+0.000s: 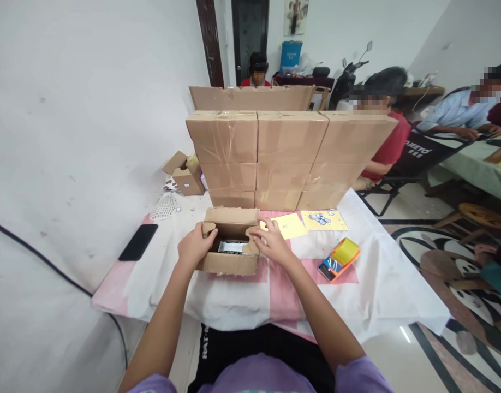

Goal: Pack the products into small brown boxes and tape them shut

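A small open cardboard box sits on the table in front of me, with something silvery and packaged inside. My left hand grips the box's left side flap, fingers curled over its edge. My right hand rests on the right side flap, fingers pressed down on it. The rear flap stands up behind the opening.
A wall of stacked taped cartons stands across the table's far side. A tape dispenser with yellow tape lies to the right, yellow sheets behind it, a black phone at left. Other people sit beyond the cartons and at right.
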